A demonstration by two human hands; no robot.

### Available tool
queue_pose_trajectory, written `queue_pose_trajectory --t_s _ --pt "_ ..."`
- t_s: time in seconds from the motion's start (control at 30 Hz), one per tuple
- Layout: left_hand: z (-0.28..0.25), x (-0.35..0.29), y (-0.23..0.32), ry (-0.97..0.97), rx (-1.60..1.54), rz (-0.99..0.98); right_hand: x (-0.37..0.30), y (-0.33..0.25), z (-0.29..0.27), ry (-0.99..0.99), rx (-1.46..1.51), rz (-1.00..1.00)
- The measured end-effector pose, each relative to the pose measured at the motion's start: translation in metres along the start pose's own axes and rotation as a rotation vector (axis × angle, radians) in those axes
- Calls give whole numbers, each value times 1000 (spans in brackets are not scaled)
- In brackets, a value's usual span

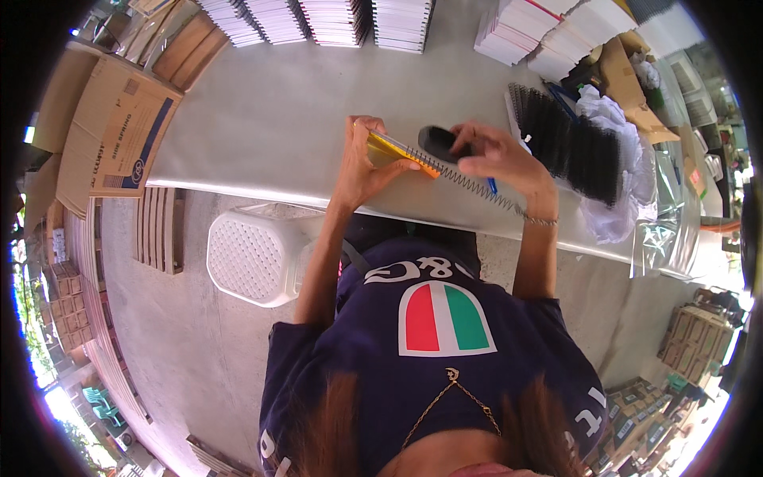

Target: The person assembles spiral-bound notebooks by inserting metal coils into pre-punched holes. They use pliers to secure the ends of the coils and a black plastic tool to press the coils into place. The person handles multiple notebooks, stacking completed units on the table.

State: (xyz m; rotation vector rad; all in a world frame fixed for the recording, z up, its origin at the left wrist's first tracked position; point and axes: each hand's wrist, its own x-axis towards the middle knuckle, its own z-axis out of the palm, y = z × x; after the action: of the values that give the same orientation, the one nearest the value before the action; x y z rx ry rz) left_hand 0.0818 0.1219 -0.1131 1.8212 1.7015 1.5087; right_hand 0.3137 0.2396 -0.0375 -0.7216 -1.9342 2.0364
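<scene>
- Our bench (254,119) is grey and smooth.
- Along its far edge we see stacks of notebooks (338,22).
- Farther right, paper stacks (513,32).
- Toward its right end we see black coils (566,145) and crumpled plastic (610,221).
- On the floor (183,342) we see a white stool (246,256) and a pallet (163,230).

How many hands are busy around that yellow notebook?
2. The left hand grips the yellow notebook; the right hand holds a black object beside it, near the wire coil. Some fingers are hidden, but I see no other hand there.
</scene>
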Motion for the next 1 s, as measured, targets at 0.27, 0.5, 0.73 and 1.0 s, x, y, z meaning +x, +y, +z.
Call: queue_pose_trajectory --t_s 0.27,0.5,0.73,1.0 --pt "1 -3 -8 -38 -128 -46 -8 -3 9 109 -364 -78" --pt "2 -7 -10 -47 -438 -207 0 -6 10 63 -114 -27" --pt "-4 -7 -14 -160 -706 -323 3 -13 7 9 -219 -38" --pt "-7 -4 -5 -153 -740 -330 3 -16 15 -124 -268 -145"
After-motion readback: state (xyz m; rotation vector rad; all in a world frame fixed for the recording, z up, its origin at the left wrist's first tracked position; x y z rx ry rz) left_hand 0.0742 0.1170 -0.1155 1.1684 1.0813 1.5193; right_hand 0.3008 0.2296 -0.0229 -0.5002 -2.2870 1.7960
